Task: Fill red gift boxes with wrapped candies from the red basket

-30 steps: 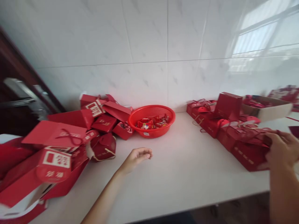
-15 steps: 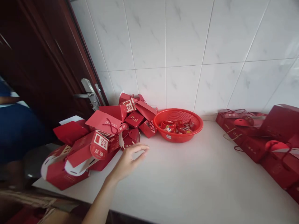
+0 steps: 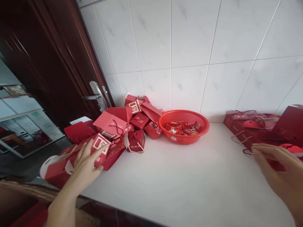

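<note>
My left hand lies over a red gift box in the heap at the left, its fingers spread apart. It appears to touch the box, but I see no closed grip. At the right edge, my right hand is in the air in front of the stacked red boxes, its fingers apart and holding nothing. A red plastic basket with wrapped sweets stands between the two groups, against the wall.
The white tabletop stretches between the hands. Behind it rises a tiled wall. A dark wooden door with a metal handle stands at the left. A cardboard carton sits below the table's front left edge.
My left hand has moved left from beside the heap onto a box. My right hand has come into view at the right. The person by the door is out of view.
</note>
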Demonstrator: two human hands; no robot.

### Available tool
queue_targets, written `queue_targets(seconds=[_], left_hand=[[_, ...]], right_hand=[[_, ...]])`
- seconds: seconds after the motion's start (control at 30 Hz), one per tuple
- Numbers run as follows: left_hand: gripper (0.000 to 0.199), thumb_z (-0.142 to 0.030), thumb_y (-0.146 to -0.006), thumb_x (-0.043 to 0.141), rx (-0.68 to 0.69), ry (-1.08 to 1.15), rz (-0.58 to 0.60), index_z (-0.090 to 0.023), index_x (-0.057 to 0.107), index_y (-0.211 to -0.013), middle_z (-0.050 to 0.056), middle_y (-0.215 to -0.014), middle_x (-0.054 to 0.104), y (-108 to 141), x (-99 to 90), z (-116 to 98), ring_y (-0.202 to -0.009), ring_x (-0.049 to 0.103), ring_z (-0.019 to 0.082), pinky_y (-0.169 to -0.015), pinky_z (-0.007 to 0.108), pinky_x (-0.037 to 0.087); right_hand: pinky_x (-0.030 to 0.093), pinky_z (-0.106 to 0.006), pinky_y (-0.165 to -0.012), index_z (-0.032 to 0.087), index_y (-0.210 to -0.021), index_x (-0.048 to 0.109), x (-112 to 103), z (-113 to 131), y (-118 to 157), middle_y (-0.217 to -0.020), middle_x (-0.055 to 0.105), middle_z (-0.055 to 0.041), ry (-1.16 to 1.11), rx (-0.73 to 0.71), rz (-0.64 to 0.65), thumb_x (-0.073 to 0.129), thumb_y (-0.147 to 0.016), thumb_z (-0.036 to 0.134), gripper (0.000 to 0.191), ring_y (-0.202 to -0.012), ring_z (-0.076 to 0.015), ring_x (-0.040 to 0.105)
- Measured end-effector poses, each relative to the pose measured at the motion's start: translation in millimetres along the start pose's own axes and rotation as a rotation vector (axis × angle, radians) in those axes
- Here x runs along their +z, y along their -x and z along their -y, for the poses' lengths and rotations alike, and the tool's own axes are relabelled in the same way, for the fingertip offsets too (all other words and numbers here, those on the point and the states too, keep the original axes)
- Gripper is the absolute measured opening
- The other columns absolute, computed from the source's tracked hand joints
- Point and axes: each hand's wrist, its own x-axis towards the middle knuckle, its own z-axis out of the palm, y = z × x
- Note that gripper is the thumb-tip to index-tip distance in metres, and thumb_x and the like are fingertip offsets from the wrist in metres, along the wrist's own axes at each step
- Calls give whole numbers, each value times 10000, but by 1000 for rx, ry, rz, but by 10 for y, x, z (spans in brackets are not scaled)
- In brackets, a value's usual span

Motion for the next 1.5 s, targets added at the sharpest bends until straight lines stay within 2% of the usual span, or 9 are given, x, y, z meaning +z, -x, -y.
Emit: queue_targets(seconds=[0.23,0.4,0.57,0.67,0.77,0.93,1.07,1.27,1.5], left_hand=[[463,-144,-843,482,-39,-80,-22,-245,719,-1228,141,-1540,441,-41,-4,111,-1399,417,390,-1065,563,433],[332,-282,-882,476,39,57,-181,-252,807,-888,126,-1396,606,-66,-6,159,-1272,542,375,-1052,569,431],[187,-367,-874,605,172,334,-564,-276,761,-822,50,-1235,715,-71,-298,-175,-1064,683,281,-1002,441,500],[137,-335,-847,666,125,618,-642,-273,758,-926,19,-1049,765,-99,-483,-554,-971,711,231,-947,364,539],[190,-353,-838,675,66,846,-480,-219,768,-935,20,-950,784,-190,-500,-1001,-884,725,208,-851,313,575],[256,-378,-854,622,263,1065,9,-187,772,-934,39,-917,793,-372,-179,-1756,-831,730,212,-739,280,578],[227,-348,-852,640,377,1219,283,-187,742,-976,53,-1004,780,-424,123,-2188,-936,725,221,-849,302,568],[109,-273,-848,607,390,1297,328,-193,645,-913,51,-947,743,-435,322,-2352,-933,711,199,-831,307,569],[298,-115,-797,478,509,1061,352,-214,758,-815,71,-1148,726,-437,264,-2202,-1073,686,218,-887,319,565]], right_hand=[[470,-187,-447,229,-848,679,229,396,-5,-918,722,-35,-158,-178,143,550,-947,316,184,-689,-129,685],[440,-168,-381,230,-844,672,318,402,75,-933,714,-38,-206,-158,243,520,-953,309,202,-604,-103,647],[453,-193,-381,235,-835,659,331,433,78,-960,710,-63,-245,-90,318,514,-951,353,220,-605,-125,651],[492,-233,-441,238,-824,657,340,522,52,-960,713,-74,-306,-39,384,507,-959,396,257,-628,-150,667],[555,-282,-592,236,-865,660,379,683,32,-970,713,-74,-412,-11,478,510,-966,420,258,-686,-168,684],[571,-330,-757,233,-1107,621,520,1010,25,-850,694,-41,-582,-11,623,527,-971,428,256,-741,-181,684],[575,-332,-782,238,-1195,607,673,1172,40,-1090,665,-86,-688,-101,647,507,-989,409,285,-780,-160,665],[568,-356,-750,208,-886,702,828,1213,116,-1250,592,-127,-614,-176,684,439,-1011,354,326,-803,-167,649],[562,-332,-688,211,-1181,627,858,1127,137,-1140,650,-118,-605,29,744,497,-979,442,333,-806,-186,656]])
